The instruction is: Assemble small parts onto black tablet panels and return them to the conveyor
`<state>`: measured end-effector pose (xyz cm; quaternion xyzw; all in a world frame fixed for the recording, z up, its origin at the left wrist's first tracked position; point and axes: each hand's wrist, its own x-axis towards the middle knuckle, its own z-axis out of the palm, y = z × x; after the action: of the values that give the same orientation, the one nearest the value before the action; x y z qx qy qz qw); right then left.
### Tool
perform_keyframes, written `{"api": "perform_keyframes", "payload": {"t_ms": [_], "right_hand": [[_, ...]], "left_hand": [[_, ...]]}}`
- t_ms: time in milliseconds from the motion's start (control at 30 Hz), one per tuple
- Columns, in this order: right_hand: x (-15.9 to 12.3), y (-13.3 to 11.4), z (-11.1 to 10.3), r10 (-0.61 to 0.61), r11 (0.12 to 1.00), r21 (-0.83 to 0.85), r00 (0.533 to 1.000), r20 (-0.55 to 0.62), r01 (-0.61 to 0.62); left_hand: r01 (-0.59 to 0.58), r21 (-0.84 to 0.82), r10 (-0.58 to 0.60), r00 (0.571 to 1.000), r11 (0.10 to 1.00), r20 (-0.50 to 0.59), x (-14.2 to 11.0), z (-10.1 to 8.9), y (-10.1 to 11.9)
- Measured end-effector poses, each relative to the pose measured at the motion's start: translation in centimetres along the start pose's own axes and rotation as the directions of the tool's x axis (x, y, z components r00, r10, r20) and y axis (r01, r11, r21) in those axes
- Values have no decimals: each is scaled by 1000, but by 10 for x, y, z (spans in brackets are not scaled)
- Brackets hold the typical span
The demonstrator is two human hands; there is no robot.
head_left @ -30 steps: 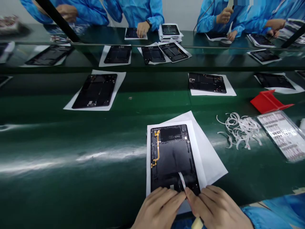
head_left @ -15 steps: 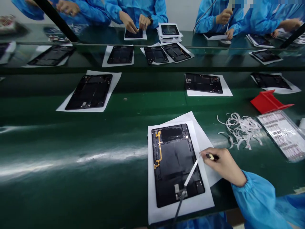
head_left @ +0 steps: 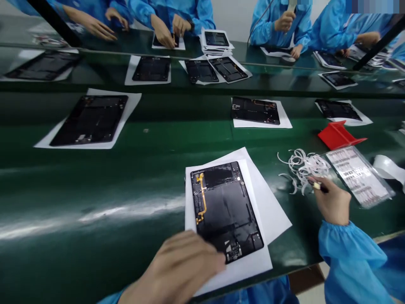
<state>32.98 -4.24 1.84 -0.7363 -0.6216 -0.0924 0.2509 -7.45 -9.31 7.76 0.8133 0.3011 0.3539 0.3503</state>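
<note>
A tablet housing [head_left: 224,207] with its inner side up lies on white paper [head_left: 272,219] before me. An orange flex cable [head_left: 203,198] runs along its left side. My left hand [head_left: 180,266] is over the housing's lower left corner, its fingers blurred, so whether they grip anything does not show. To the right, my right hand [head_left: 332,200] is closed around a short black tool with a cream-coloured part [head_left: 317,185]; the tool's kind is unclear. Its fingertips are at the near edge of a heap of curled white strips [head_left: 305,164].
A red plastic scoop-like piece [head_left: 340,135] and a clear bag with printed sheet [head_left: 354,173] lie beyond my right hand, near a white tape roll [head_left: 387,166]. Further housings on paper [head_left: 91,120] lie along the green bench [head_left: 95,181]. Several co-workers in blue sleeves [head_left: 171,17] work opposite.
My right hand has moved right from the housing to the strip heap. The white strip that stretched over the housing is gone from there. My left hand has come up into view; my view has shifted right.
</note>
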Motion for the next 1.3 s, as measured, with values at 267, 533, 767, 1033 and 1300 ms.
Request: {"api": "perform_keyframes", "payload": {"t_ms": [267, 533, 767, 1033, 1300], "right_hand": [[-53, -86, 12, -424, 863, 374, 889, 172, 339], [-78, -131, 33, -645, 712, 581, 693, 321, 394], [-77, -129, 31, -638, 700, 619, 703, 316, 357], [-79, -129, 33, -637, 694, 624, 709, 302, 358], [-75, -132, 31, -664, 691, 568, 702, 256, 447]], "left_hand": [[331, 55, -315, 929, 942, -193, 52, 13, -84], [422, 228, -392, 905, 878, -168, 59, 29, -107], [425, 307, -384, 904, 852, -188, 58, 33, -107], [420, 324, -366, 905, 848, -215, 57, 35, -107], [417, 346, -353, 906, 840, -234, 57, 37, -108]]}}
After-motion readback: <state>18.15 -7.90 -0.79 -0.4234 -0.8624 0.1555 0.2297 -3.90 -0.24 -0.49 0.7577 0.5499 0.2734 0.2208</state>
